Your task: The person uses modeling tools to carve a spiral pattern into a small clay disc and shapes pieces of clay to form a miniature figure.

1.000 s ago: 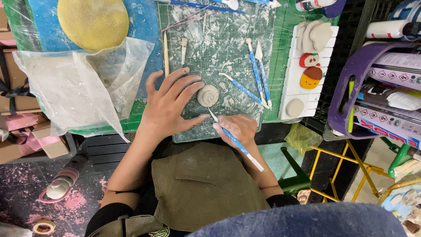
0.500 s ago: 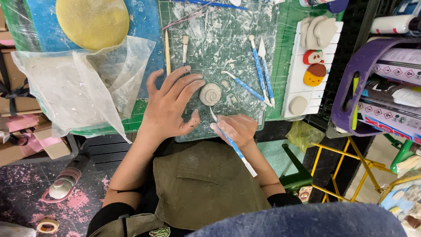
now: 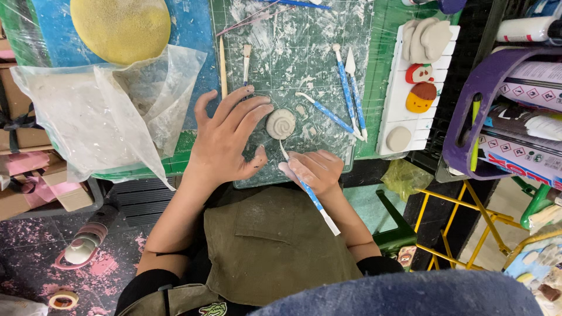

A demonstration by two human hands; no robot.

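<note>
The left hand (image 3: 225, 140) lay spread flat on the cutting mat (image 3: 293, 52), fingers fanned, its fingertips just beside the clay disc (image 3: 281, 123) without clearly touching it. The right hand (image 3: 313, 169) was closed in a pinch on a blue modelling tool (image 3: 307, 190), held like a pen, with the pale tip reaching up to the disc's lower edge. The disc sat near the middle of the mat, between the 2 hands, and carried a spiral groove on its face.

To cut such a groove well, the tip probably wanted light, even pressure and a low angle, while the left hand steadied the mat so the soft clay would not slide or smear. Whether the tip was actually in the clay or just at its rim was hard to tell from above.

Beyond the disc, 3 more blue tools (image 3: 345, 88) lay on the mat, dusty with clay. To the left sat a crumpled plastic bag (image 3: 99, 123) and a yellow disc (image 3: 120, 26) on a blue sheet. To the right, a white tray (image 3: 389, 126) held small finished clay pieces.
</note>
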